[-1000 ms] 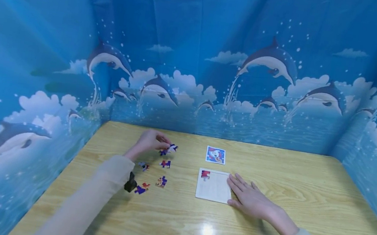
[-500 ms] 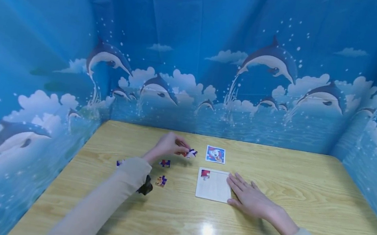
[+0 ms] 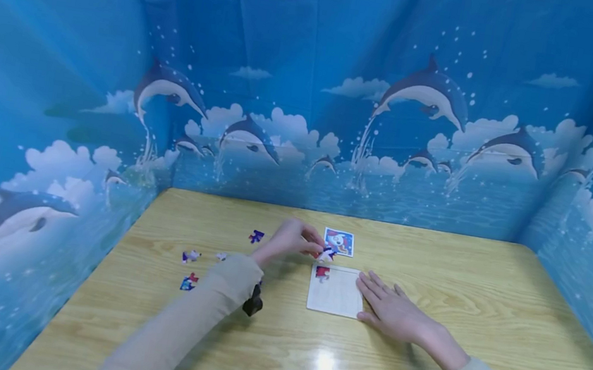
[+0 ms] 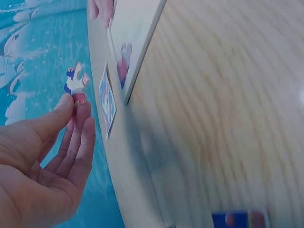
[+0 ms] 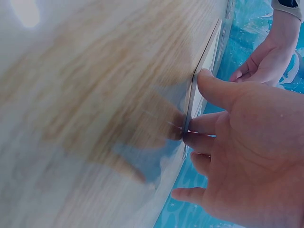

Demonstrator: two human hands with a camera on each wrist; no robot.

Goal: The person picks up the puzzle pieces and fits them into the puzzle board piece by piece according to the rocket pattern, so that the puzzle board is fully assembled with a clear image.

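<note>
My left hand (image 3: 294, 239) pinches a jigsaw piece (image 4: 76, 84) between thumb and fingertips, just above the upper left corner of a white puzzle board (image 3: 338, 293). White, purple and red show on the held piece. In that corner of the board lies a red jigsaw piece (image 3: 322, 273); the rest of its surface is bare. Flat at the board's right edge rests my right hand (image 3: 392, 311), its fingers extended over the rim and its thumb at the side (image 5: 209, 83). A small picture card (image 3: 340, 241) lies behind the board, partly overlapped by the held piece.
Several loose pieces lie on the wooden table's left side, among them a purple one (image 3: 257, 236), a white-and-purple one (image 3: 191, 256) and a red-and-blue one (image 3: 189, 282). My left sleeve (image 3: 208, 312) hides others. A blue dolphin curtain (image 3: 299, 166) stands behind the table.
My left hand has carried the pinched jigsaw piece rightward from the loose pieces to the board's upper left corner. My right hand has stayed at the board's edge.
</note>
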